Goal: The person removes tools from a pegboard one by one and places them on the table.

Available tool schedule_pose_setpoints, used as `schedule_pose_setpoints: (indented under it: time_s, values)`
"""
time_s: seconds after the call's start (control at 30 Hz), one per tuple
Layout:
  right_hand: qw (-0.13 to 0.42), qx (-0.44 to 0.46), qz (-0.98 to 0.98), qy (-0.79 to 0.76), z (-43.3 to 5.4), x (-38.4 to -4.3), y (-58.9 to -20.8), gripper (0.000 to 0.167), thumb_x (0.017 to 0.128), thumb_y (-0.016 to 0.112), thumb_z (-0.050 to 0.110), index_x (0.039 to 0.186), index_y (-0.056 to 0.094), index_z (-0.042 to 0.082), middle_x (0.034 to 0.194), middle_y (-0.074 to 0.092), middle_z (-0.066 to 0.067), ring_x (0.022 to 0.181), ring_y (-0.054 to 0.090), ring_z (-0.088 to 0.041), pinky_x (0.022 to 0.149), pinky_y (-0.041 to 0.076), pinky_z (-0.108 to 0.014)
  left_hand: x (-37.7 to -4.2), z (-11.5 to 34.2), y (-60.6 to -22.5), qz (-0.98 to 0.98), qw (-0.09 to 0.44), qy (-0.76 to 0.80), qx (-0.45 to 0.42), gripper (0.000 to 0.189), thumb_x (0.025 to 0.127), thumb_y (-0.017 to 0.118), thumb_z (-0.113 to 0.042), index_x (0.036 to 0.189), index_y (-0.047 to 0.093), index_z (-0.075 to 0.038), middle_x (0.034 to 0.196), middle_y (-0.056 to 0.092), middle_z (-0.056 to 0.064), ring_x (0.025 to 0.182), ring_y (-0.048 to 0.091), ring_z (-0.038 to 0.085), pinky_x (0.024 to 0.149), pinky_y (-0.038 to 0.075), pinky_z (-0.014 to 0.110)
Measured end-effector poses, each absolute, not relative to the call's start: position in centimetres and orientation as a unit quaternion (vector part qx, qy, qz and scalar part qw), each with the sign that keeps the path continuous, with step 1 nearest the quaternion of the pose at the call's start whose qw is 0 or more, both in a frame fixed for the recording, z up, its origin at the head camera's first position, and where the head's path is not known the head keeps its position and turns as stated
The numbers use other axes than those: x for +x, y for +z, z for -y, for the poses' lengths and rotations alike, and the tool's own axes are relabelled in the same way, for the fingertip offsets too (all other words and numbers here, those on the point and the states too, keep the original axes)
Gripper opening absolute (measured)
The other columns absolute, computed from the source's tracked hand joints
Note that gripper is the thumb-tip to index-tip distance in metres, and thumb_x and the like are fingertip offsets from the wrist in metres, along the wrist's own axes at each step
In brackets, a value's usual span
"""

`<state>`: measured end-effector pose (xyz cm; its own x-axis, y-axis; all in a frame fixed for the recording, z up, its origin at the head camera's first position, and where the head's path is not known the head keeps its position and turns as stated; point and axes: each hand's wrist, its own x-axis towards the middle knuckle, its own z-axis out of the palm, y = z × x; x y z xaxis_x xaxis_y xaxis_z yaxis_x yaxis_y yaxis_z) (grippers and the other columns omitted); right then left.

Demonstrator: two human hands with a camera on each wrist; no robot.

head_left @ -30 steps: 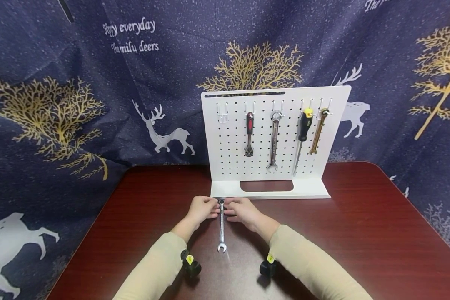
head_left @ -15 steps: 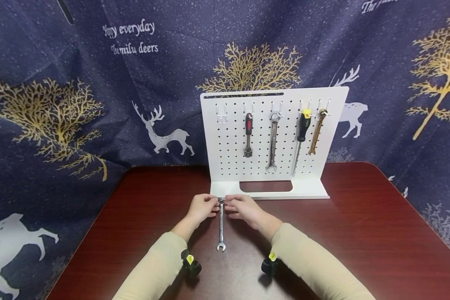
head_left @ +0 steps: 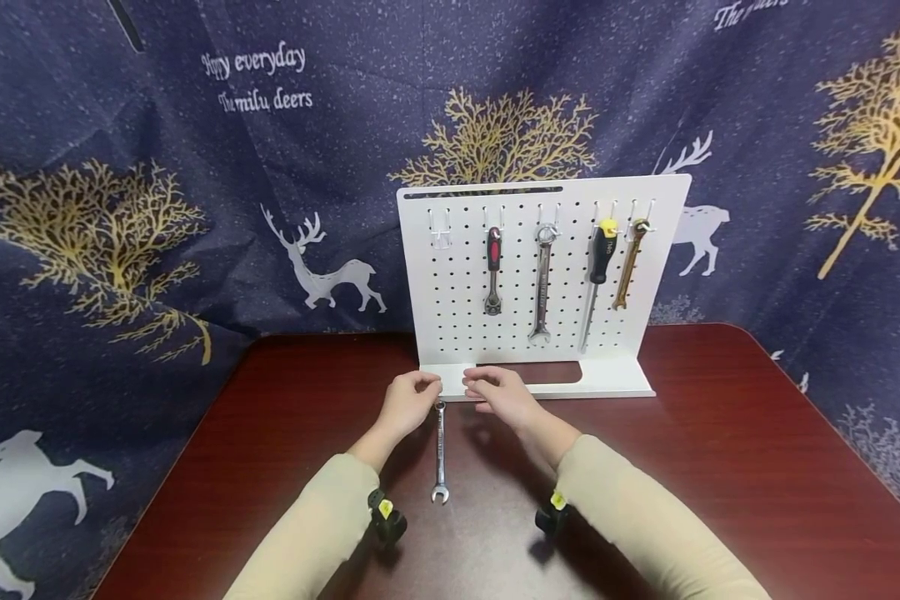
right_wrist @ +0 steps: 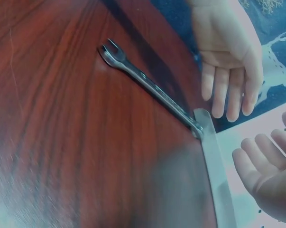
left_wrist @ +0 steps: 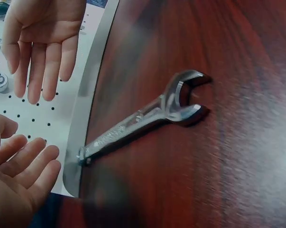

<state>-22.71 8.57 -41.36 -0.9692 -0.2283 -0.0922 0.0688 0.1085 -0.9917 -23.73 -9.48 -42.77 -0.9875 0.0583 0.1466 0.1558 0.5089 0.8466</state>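
Observation:
A silver combination wrench [head_left: 440, 454] lies on the dark red table, its open jaw toward the near side. Its ring end sits right at the front edge of the white pegboard stand [head_left: 457, 379]. Just above and left of that ring end is my left hand [head_left: 407, 406], fingers loosely bent and holding nothing. My right hand [head_left: 506, 400] hovers to the right over the stand's base, fingers relaxed and apart from the wrench. Both wrist views show the wrench [left_wrist: 133, 128] lying by itself, with my left palm [left_wrist: 19, 175] and right palm [right_wrist: 271, 175] facing each other.
On the pegboard hang a ratchet [head_left: 493, 271], a larger wrench [head_left: 542, 283], a black and yellow screwdriver [head_left: 603, 254] and a gold-toned wrench [head_left: 628, 267]. A white wire hook [head_left: 440, 237] is at its upper left. Behind the table [head_left: 720, 467] hangs a blue cloth [head_left: 330, 167].
Both hands have drawn away from the wrench's ring end, rising and moving toward the pegboard. The right hand has also shifted right. The wrench stays on the table.

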Motion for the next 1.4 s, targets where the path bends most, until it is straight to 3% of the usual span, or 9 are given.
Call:
schedule_pose_setpoints:
  time_s: [0.17, 0.33, 0.57, 0.83, 1.17, 1.4]
  values:
    - [0.074, -0.066, -0.767, -0.633, -9.5, -23.7, -41.5, 0.039, 0.094, 0.052, 0.013, 0.128, 0.053, -0.005, 0.126, 0.058, -0.024, 0.110, 0.061, -0.030, 0.091, 0.053, -0.046, -24.6, 8.9, -41.7, 0.871, 0.083, -0.478, -0.074, 0.024, 0.089, 0.061, -0.016, 0.104, 0.070, 0.000, 0.093, 0.073, 0.012, 0.084, 0.068, 0.021, 0.078, 0.054, 0.033]
    - [0.055, -0.080, -0.780, -0.619, -10.3, -24.3, -41.0, 0.040, 0.093, 0.053, 0.012, 0.129, 0.052, -0.006, 0.127, 0.057, -0.025, 0.112, 0.060, -0.033, 0.092, 0.052, -0.048, -25.6, 7.9, -40.0, 0.867, 0.102, -0.481, -0.082, 0.026, 0.090, 0.061, -0.021, 0.106, 0.070, -0.003, 0.103, 0.071, 0.012, 0.098, 0.066, 0.025, 0.088, 0.053, 0.039]
    - [0.034, -0.074, -0.793, -0.603, -11.5, -25.2, -40.1, 0.043, 0.094, 0.054, 0.017, 0.131, 0.050, -0.003, 0.131, 0.055, -0.023, 0.116, 0.056, -0.032, 0.094, 0.051, -0.048, -26.6, 6.4, -37.6, 0.854, 0.108, -0.500, -0.089, 0.032, 0.091, 0.062, -0.027, 0.111, 0.067, -0.002, 0.106, 0.070, 0.012, 0.099, 0.065, 0.025, 0.089, 0.052, 0.038]
    - [-0.008, -0.080, -0.806, -0.586, -12.4, -26.3, -38.8, 0.046, 0.094, 0.055, 0.016, 0.136, 0.046, -0.002, 0.132, 0.053, -0.025, 0.117, 0.056, -0.034, 0.086, 0.055, -0.035, -27.9, 4.8, -35.1, 0.839, 0.108, -0.526, -0.094, 0.041, 0.090, 0.062, -0.032, 0.120, 0.061, -0.004, 0.115, 0.067, 0.012, 0.105, 0.064, 0.026, 0.091, 0.053, 0.037]
    - [-0.017, -0.079, -0.790, -0.608, -12.8, -27.4, -37.8, 0.051, 0.094, 0.057, 0.019, 0.140, 0.041, 0.004, 0.139, 0.049, -0.021, 0.124, 0.051, -0.034, 0.097, 0.048, -0.049, -29.4, 3.2, -31.8, 0.837, 0.113, -0.525, -0.109, 0.051, 0.090, 0.060, -0.043, 0.131, 0.054, -0.012, 0.125, 0.062, 0.009, 0.112, 0.061, 0.021, 0.095, 0.051, 0.034]
    - [-0.025, -0.096, -0.804, -0.587, -13.0, -28.0, -37.2, 0.054, 0.095, 0.055, 0.019, 0.144, 0.036, 0.007, 0.143, 0.044, -0.018, 0.126, 0.049, -0.035, 0.098, 0.048, -0.047, -30.2, 2.1, -29.6, 0.837, 0.123, -0.522, -0.114, 0.052, 0.092, 0.056, -0.046, 0.134, 0.051, -0.016, 0.131, 0.058, 0.005, 0.115, 0.059, 0.019, 0.095, 0.050, 0.033]
